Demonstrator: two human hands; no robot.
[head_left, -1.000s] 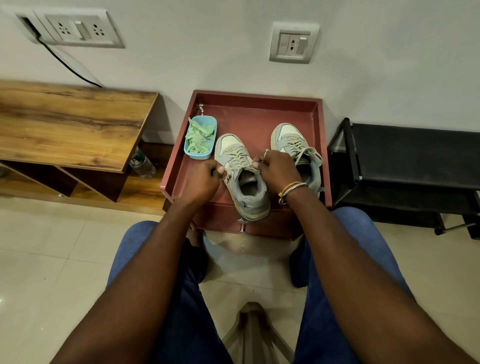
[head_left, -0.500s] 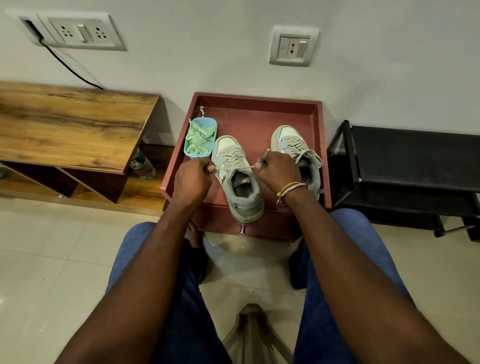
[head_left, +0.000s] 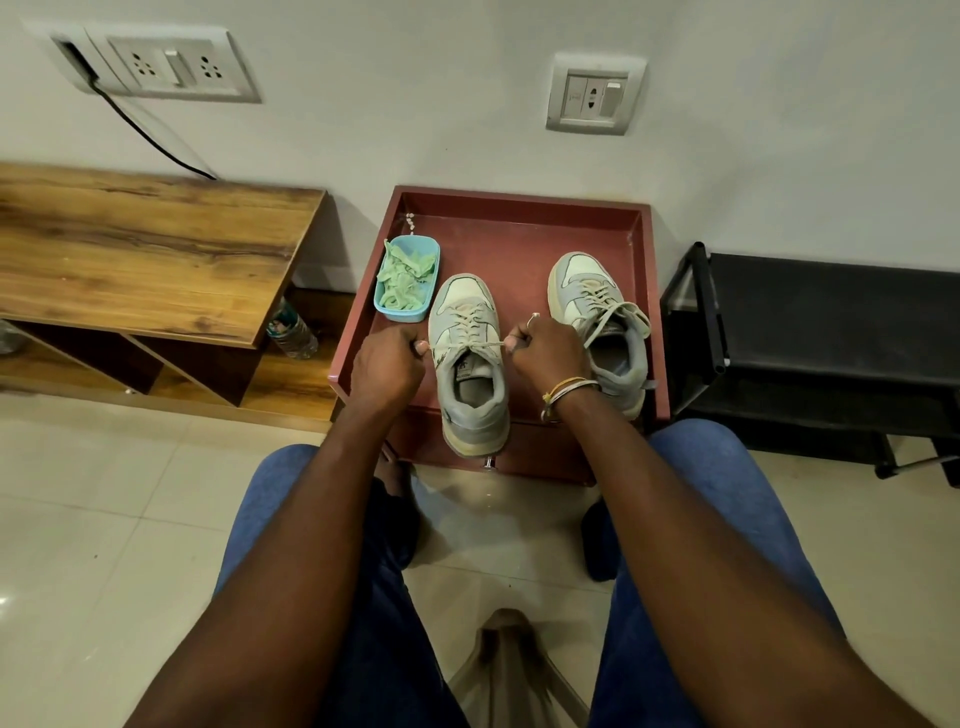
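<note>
A pale wall with a socket plate (head_left: 595, 93) backs a red tray (head_left: 519, 200), which sits between a wooden bench (head_left: 145, 249) on the left and a black rack (head_left: 831, 317) on the right, over a tiled floor. I sit facing it, my knees in blue jeans on either side.

Two pale grey sneakers stand in the tray with their toes toward the wall. The left sneaker (head_left: 462, 301) is in the middle, its heel reaching the near edge. The right sneaker (head_left: 582, 280) is just beside it, with its laces loose and spilling over its side.

My left hand (head_left: 387, 358) is curled tight at the left sneaker's left side, pinching one end of the lace (head_left: 470, 345). My right hand (head_left: 548, 348), bangles (head_left: 569, 389) at the wrist, is curled the same way at the shoe's right side and pinches the other end. The lace runs taut and nearly level between my two fists, across the top of the lacing just ahead of the shoe's opening.

At the tray's far left, just beside the left sneaker's toe, sits a blue box (head_left: 400, 315) holding green strips (head_left: 402, 278). A water bottle (head_left: 291, 332) shows on the bench's lower shelf.
</note>
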